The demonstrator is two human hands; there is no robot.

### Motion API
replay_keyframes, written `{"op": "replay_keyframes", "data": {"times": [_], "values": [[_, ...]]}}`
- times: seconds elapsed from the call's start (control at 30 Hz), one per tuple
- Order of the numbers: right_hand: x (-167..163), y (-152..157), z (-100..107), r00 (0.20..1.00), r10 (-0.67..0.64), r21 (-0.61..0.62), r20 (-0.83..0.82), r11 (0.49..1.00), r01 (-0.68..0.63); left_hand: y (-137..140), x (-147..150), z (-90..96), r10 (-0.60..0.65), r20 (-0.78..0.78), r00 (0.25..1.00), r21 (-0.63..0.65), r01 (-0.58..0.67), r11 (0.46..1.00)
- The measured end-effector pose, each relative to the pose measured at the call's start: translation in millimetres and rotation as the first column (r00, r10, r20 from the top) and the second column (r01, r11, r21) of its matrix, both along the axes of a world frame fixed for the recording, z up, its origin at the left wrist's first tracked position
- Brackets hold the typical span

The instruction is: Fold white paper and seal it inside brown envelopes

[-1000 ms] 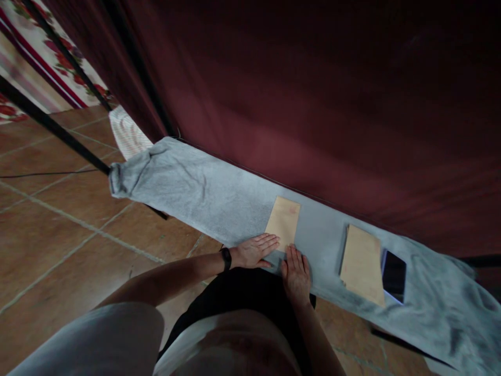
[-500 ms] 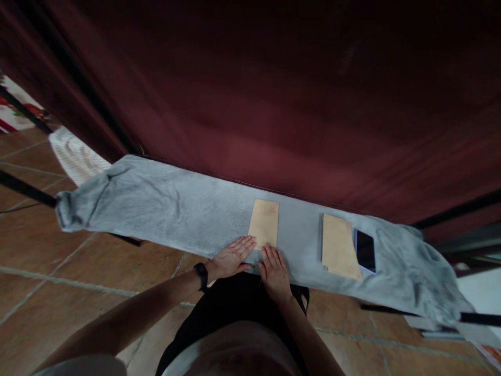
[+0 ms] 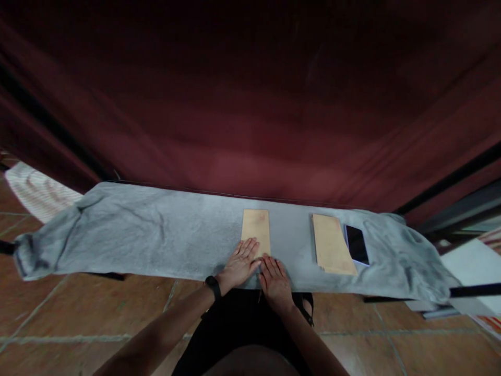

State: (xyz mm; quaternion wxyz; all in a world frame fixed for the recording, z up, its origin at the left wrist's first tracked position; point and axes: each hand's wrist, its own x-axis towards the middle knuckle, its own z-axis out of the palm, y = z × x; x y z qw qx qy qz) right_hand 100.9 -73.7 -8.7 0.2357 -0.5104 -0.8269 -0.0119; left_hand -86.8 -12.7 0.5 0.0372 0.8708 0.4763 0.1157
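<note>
A tan paper envelope (image 3: pixel 256 225) lies flat on the grey cloth (image 3: pixel 188 230) in front of me. My left hand (image 3: pixel 239 265) rests flat on its lower left part, fingers stretched out. At the near right corner lies my right hand (image 3: pixel 275 282), its fingers straight and its tips touching the near edge. Neither hand grips anything. Off to the right sits a stack of similar tan envelopes (image 3: pixel 332 245), slightly fanned. Beside that stack is a phone (image 3: pixel 356 244) with a dark screen and a pale purple edge.
Dark red fabric (image 3: pixel 242 130) hangs upright along the far edge of the cloth-covered surface. Black bars (image 3: pixel 475 291) show at its ends. A striped cloth (image 3: pixel 41 190) hangs at the far left. Brown floor tiles (image 3: pixel 97 308) lie below.
My left hand has slid forward and further over the envelope. My right hand stays by its near right corner. The whole view has turned slightly.
</note>
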Motion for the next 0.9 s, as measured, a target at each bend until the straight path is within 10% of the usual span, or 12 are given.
{"op": "replay_keyframes", "data": {"times": [0.43, 0.9], "values": [[-5, -1, 10, 1.0, -0.013, -0.019, -0.026, 1.0, 0.013, 114, 42, 6.4, 0.197, -0.047, 0.979, -0.116, -0.202, 0.973], [-8, -1, 7, 0.997, -0.036, -0.004, -0.065, 0.999, 0.036, 101, 36, 4.4, 0.143, -0.07, 0.987, -0.117, -0.15, 0.982]]}}
